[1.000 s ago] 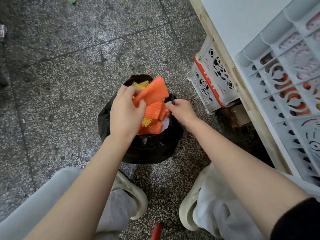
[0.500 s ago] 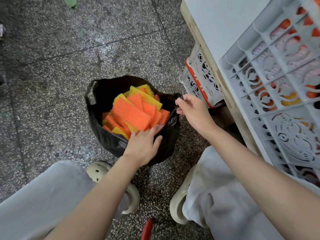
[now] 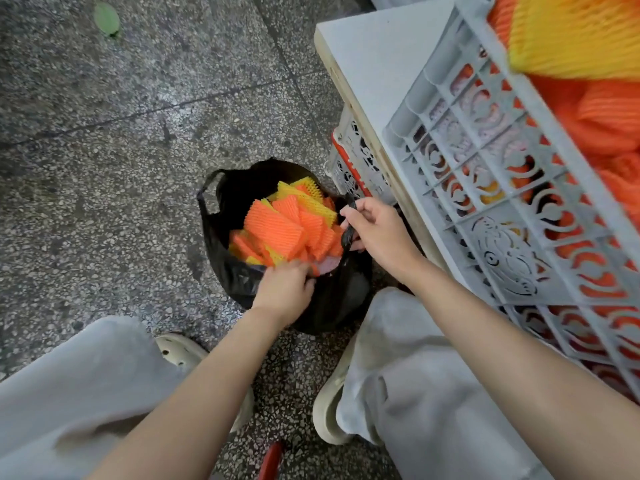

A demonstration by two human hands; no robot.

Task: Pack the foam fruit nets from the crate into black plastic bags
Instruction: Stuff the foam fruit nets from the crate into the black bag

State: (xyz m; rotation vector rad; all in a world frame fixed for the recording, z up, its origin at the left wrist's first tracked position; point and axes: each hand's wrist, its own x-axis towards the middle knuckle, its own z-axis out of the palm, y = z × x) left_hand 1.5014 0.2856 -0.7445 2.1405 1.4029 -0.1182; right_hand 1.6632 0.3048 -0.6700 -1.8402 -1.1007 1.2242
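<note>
A black plastic bag (image 3: 239, 278) stands open on the floor between my feet, filled with orange and yellow foam fruit nets (image 3: 280, 223). My right hand (image 3: 377, 230) pinches the bag's right handle loop and holds it up. My left hand (image 3: 285, 289) is at the bag's near rim, fingers curled down onto the nets and the plastic there; what they hold is hidden. The grey lattice crate (image 3: 512, 209) sits on the white table at the right, with more orange and yellow nets (image 3: 588, 57) piled inside.
The white table (image 3: 377, 60) with a wooden edge runs along the right. A second grey crate with an orange band (image 3: 349, 161) sits under it. My pale trouser legs and light shoes (image 3: 180, 351) flank the bag. Speckled stone floor lies to the left.
My left hand let the orange nets drop into the bag and moved back to its near rim. The view swung right, showing more of the crate. My right hand kept hold of the handle.
</note>
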